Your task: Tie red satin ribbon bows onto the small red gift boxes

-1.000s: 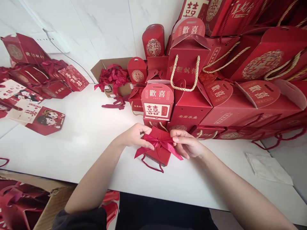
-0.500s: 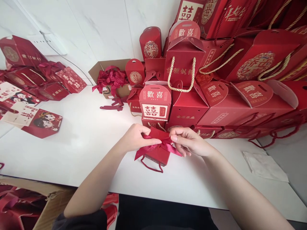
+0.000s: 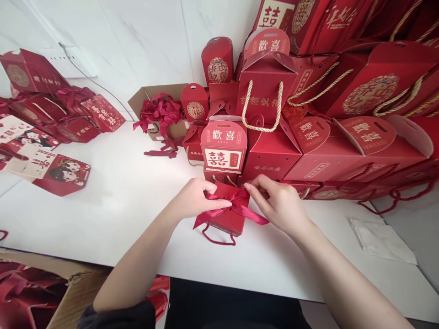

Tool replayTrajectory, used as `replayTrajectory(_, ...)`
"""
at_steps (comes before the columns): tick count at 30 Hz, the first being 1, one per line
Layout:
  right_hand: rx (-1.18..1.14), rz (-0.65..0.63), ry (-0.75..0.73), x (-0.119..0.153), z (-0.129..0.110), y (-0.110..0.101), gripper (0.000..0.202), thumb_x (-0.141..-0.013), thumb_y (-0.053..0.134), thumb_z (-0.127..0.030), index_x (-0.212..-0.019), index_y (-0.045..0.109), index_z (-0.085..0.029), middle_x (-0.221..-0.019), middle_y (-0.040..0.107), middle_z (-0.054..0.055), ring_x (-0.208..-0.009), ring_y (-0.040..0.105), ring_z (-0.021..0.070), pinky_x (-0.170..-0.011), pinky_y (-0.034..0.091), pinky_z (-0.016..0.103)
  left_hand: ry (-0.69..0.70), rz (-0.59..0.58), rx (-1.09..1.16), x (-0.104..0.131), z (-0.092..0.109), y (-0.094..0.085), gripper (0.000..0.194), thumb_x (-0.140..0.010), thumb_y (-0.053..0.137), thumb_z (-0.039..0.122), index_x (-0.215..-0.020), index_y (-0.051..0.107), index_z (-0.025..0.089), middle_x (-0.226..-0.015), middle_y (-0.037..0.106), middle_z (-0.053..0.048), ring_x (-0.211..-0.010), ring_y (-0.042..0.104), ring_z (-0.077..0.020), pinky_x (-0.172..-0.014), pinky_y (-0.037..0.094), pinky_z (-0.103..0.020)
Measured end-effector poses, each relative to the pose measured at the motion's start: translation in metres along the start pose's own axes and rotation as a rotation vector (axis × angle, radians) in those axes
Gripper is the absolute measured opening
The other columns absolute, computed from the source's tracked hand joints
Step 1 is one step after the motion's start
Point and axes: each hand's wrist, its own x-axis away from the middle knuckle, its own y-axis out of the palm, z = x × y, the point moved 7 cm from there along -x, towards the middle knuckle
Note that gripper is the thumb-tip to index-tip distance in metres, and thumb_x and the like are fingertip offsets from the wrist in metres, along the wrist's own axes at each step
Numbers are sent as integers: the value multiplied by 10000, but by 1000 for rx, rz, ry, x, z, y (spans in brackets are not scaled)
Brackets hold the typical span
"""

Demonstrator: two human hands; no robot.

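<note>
Now the right hand [image 3: 283,203] higher at the ribbon bow [image 3: 239,197].

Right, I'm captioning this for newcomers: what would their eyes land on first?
The stack of red gift boxes across the middle and right, many with rope handles. Then the glossy ribbon bow on a small red box between the left hand and right hand, near the centre.
</note>
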Motion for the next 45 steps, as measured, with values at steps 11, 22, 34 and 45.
replayTrajectory(11, -610, -788, 99, 17, 3, 36, 472, -893, 619, -539, -602, 566, -171, -509, 548, -25, -454, 482, 87, -472, 370, 208, -3, 49, 4, -1, -3, 3, 626, -793, 656, 576, -601, 211, 181, -584, 218, 48, -547, 242, -81, -524, 181, -257)
replayTrajectory(22, -295, -270, -197, 10, -5, -20, 286, -988, 532, -399, -941, 726, -193, -694, 698, 24, -562, 587, 122, -569, 441, 244, 10, -1, 20, -2, -5, 4, 627, -749, 695, 583, -612, 230, 186, -598, 229, 53, -565, 240, -82, -533, 181, -246)
replayTrajectory(34, 514, 126, -715, 27, -41, -7, 358, -1009, 526, -369, -1151, 704, -92, -538, 596, -20, -458, 526, 135, -515, 272, 332, 27, 42, 46, -1, -4, 4, 595, -836, 606, 564, -617, 205, 182, -590, 213, 51, -557, 229, -82, -536, 190, -247)
replayTrajectory(45, 544, 87, -700, 26, -35, -8, 456, -1037, 455, -399, -1347, 583, -91, -499, 565, -31, -430, 491, 138, -506, 198, 333, 11, 10, 53, -2, -4, 3, 634, -779, 684, 538, -617, 182, 186, -595, 193, 54, -555, 215, -74, -527, 167, -244)
